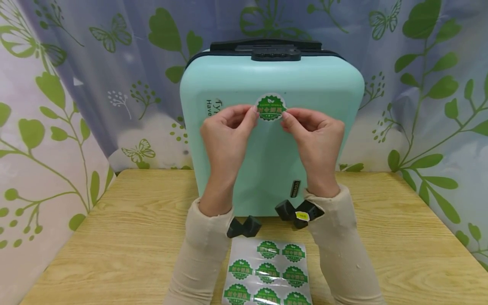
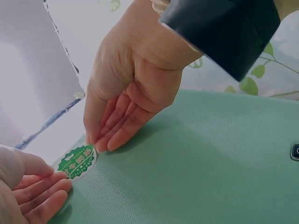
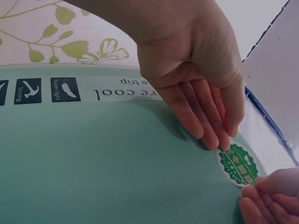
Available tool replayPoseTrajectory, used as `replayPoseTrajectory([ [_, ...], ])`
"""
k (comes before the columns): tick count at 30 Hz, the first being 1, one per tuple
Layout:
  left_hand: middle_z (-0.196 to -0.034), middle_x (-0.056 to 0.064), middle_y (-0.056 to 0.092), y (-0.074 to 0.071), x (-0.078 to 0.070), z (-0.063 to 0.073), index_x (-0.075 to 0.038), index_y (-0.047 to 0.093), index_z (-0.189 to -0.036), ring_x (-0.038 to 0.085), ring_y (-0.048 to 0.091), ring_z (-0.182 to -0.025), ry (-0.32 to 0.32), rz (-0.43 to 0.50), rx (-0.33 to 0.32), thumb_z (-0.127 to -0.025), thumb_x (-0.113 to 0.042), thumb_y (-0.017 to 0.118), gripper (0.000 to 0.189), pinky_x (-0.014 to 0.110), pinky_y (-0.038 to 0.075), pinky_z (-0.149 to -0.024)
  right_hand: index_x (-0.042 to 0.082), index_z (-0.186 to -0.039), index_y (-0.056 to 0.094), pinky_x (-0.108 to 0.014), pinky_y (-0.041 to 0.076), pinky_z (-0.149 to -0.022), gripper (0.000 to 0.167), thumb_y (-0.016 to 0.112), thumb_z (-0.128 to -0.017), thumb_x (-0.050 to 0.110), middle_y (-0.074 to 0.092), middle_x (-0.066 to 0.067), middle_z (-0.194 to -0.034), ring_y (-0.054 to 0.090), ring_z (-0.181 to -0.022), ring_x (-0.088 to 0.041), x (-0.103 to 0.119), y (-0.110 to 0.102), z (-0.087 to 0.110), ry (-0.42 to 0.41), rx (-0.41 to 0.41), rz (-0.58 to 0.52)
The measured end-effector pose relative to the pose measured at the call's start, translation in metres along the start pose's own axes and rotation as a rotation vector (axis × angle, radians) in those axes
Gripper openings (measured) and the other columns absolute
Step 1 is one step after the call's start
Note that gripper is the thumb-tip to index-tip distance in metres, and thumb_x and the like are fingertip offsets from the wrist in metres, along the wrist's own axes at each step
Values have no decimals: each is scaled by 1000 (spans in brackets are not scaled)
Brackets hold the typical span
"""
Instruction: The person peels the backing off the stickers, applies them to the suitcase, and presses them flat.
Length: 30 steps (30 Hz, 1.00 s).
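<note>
A round green-and-white sticker (image 1: 271, 107) is stretched between my two hands, close against the upper front of a mint-green suitcase (image 1: 267, 152). Thumb and fingers of my left hand (image 1: 226, 135) pinch its left edge. On the opposite edge, my right hand (image 1: 318, 133) grips it the same way. The left wrist view has the sticker (image 2: 78, 162) low at the left, the right hand (image 2: 133, 84) above it and the left hand (image 2: 32, 186) at the corner. From the right wrist, the sticker (image 3: 237, 164) lies near the suitcase surface, between the left hand (image 3: 196, 79) and right hand (image 3: 275, 196).
Below the suitcase, a sheet (image 1: 244, 245) with several matching stickers lies on the wooden table (image 1: 133, 237). Leaf-patterned curtains (image 1: 145, 97) hang behind and at both sides. The suitcase's black handle (image 1: 267, 44) is on top, and dark wrist devices (image 1: 244, 227) sit under the sleeves.
</note>
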<state>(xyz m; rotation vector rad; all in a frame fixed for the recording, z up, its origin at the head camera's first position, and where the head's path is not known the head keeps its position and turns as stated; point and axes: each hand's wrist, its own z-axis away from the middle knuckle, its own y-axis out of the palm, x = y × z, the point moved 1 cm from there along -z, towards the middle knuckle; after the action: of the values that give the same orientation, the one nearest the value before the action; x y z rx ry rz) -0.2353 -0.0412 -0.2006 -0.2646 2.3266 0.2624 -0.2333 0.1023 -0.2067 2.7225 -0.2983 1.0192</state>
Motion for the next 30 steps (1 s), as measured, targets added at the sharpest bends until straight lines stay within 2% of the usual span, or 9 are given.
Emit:
replayPoseTrajectory([
  [9,-84,8,73,6,-7,-3,0,74,-95,8,67,-71,44,-57,40,-86,-15,69,17,24,54,-62,-3,-86,74,-31,56,-69,16,75,-80,11,72,-9,-76,68,-66,-16,-1,0,0,0,4,0],
  [13,-87,9,73,11,-11,-4,0,73,-97,8,67,-72,68,-61,72,-87,-14,69,18,24,54,-63,-4,-86,74,-31,56,-69,16,75,-80,11,72,-10,-77,69,-67,-16,-1,0,0,-4,4,-5],
  [19,-88,9,73,17,-14,-6,0,73,-97,8,68,-75,67,-44,122,-87,-12,68,16,22,54,-68,-3,-87,74,-31,56,-69,16,75,-80,11,71,-14,-80,69,-68,-16,-1,0,1,-2,6,-8],
  [24,-89,11,73,22,-14,-7,1,73,-97,10,69,-77,63,0,154,-87,-10,68,16,23,55,-71,-3,-88,74,-31,56,-70,17,76,-80,12,72,-10,-80,69,-69,-16,-1,-1,1,-4,6,-18],
  [30,-89,10,73,24,-15,-7,1,73,-97,9,69,-76,59,3,163,-87,-10,68,15,22,55,-71,-4,-89,74,-31,56,-70,17,75,-80,12,72,-1,-79,70,-71,-17,-1,-1,2,-11,11,-27],
])
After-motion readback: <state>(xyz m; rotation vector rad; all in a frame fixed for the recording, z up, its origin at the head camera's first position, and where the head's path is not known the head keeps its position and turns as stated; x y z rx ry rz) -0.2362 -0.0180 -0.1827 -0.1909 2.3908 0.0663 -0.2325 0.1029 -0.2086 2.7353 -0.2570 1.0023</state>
